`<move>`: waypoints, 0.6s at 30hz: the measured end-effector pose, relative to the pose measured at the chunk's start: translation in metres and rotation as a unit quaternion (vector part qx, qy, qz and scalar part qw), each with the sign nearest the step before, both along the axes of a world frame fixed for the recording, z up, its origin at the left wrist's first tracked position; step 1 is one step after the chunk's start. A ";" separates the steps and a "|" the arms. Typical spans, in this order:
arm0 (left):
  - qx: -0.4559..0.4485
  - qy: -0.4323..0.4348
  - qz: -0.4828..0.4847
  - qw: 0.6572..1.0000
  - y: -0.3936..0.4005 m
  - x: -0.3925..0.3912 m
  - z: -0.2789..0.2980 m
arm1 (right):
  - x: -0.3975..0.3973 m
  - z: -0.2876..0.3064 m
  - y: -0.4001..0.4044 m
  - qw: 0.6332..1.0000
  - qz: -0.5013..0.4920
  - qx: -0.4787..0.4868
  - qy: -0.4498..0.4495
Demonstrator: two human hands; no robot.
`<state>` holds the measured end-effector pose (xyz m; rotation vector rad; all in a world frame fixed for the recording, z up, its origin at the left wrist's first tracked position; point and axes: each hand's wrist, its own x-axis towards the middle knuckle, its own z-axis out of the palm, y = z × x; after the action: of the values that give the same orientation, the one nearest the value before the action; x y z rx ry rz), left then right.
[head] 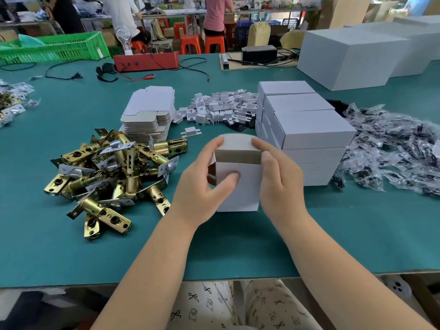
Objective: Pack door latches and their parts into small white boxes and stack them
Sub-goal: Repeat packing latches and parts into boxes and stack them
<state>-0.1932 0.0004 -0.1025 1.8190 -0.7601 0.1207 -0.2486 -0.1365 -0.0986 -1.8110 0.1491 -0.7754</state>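
Observation:
A small white box (pixel 240 189) stands on end on the green table, held between both hands. My left hand (pixel 204 182) grips its left side, thumb pressed on the front face. My right hand (pixel 278 179) holds the right side, fingertips on the curved top flap, which is bent over the open end. I cannot see inside the box. A heap of brass door latches (pixel 112 172) lies to the left. A stack of closed white boxes (pixel 307 129) stands just right of the held box.
Flat unfolded box blanks (pixel 147 113) are stacked behind the latches, with a pile of small white card inserts (pixel 219 108) beside them. Bagged dark parts (pixel 392 148) spread at right. Larger white cartons (pixel 352 55), a red device (pixel 145 61) and a green crate (pixel 52 47) stand at the back.

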 end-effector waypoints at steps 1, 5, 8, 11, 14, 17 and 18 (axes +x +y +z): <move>0.012 -0.010 0.011 1.000 0.000 0.000 0.000 | -0.001 -0.001 0.001 0.999 0.001 -0.044 0.011; 0.035 -0.046 0.038 0.998 -0.003 -0.002 -0.003 | -0.001 -0.004 0.007 0.995 0.017 -0.089 0.035; 0.051 -0.078 0.052 0.994 -0.005 -0.002 -0.002 | 0.000 -0.003 0.005 0.995 0.019 -0.093 0.028; 0.031 -0.029 0.031 0.999 -0.005 -0.003 0.000 | 0.000 -0.004 0.004 0.997 0.038 -0.060 0.035; 0.019 -0.014 0.024 0.999 -0.006 -0.002 -0.001 | 0.002 -0.007 0.005 0.997 -0.007 -0.071 0.013; 0.014 -0.016 0.027 0.999 -0.007 -0.002 -0.003 | 0.004 -0.009 0.007 0.997 -0.020 -0.076 0.007; 0.014 -0.015 0.031 0.999 -0.006 -0.001 -0.004 | 0.005 -0.009 0.007 0.997 -0.023 -0.080 0.005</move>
<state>-0.1946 -0.0061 -0.1064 1.8717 -0.7293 0.1794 -0.2441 -0.1292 -0.1075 -1.9687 0.1384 -0.8297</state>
